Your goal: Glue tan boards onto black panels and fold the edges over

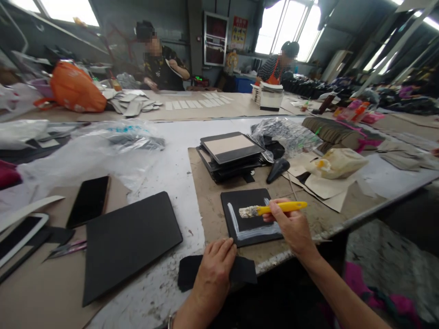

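My right hand [290,224] is closed around the yellow handle of a paintbrush [281,208], whose bristles are caked with whitish paste. The brush hovers over a black panel [248,217] lying on brown board. White glue-like streaks [252,233] run along the panel's left and near edges; my right hand hides part of its right side. At the panel's near left corner, the fingers of my left hand [216,260] are bent and closed on its edge. A dark folded strip [243,269] lies under and beside that hand.
Behind the panel rises a stack of black pieces [229,155], with plastic wrap [288,132] beside it. A stained pale container [338,163] lies to the right. Leftward are a larger black sheet [132,242], a phone [89,201] and scissors [66,249]. Two people work across the table.
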`<move>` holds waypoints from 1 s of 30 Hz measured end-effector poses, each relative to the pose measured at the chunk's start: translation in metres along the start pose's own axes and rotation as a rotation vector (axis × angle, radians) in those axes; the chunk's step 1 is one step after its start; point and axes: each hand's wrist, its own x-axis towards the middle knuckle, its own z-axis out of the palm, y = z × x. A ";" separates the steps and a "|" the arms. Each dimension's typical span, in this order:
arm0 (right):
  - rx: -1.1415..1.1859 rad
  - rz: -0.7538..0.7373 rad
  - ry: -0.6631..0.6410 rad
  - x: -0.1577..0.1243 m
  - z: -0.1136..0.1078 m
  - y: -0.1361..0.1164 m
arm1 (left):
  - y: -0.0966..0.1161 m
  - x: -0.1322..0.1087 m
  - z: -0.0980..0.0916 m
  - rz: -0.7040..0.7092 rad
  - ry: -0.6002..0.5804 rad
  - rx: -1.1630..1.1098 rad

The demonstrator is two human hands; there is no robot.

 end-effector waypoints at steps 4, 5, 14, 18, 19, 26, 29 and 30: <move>-0.007 -0.055 -0.053 0.015 0.029 0.007 | -0.001 0.000 0.001 0.012 0.003 -0.002; -0.013 -0.065 -0.059 0.019 0.034 0.009 | 0.000 0.001 0.000 0.011 0.018 -0.004; -0.093 -0.044 -0.123 0.028 0.043 0.012 | 0.000 0.003 0.000 0.006 0.074 -0.024; -0.107 -0.077 -0.087 0.033 0.045 0.006 | 0.000 0.001 0.001 -0.011 0.038 -0.041; -0.111 -0.086 -0.081 0.034 0.046 0.006 | 0.000 0.001 0.001 -0.015 0.021 -0.043; -0.205 0.000 -0.131 -0.001 0.026 0.004 | 0.000 0.001 -0.002 -0.038 -0.043 -0.058; -0.181 0.073 -0.129 -0.022 0.015 0.000 | 0.001 0.003 -0.004 -0.046 -0.063 -0.062; -0.162 0.094 -0.127 -0.026 0.012 -0.001 | 0.002 0.003 -0.004 -0.046 -0.067 -0.062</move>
